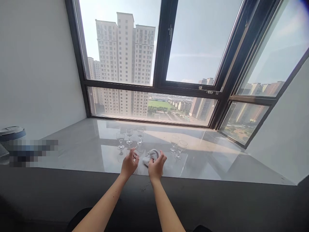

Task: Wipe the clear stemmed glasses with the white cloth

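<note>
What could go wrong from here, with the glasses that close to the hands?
1. The left hand seems to hold a clear glass by its fingertips; it might slip onto the stone sill.
2. The right hand works a cloth close to two stemmed glasses; a sweep could topple them.
3. Three more glasses stand just beyond the left hand.

Under your right hand [156, 166] the cloth [150, 156] looks soft, matt and pale grey. The stemmed glass [136, 151] at your left hand [129, 165] is clear and glossy, like the three glasses [129, 135] just beyond it and the two glasses [177, 147] right of your right hand. The sill [217, 161] beneath looks like polished stone, smooth and mirror-bright. Its near edge [217, 199] is dark and matt. The window frame [164, 48] beyond looks like dark, satin metal.
</note>
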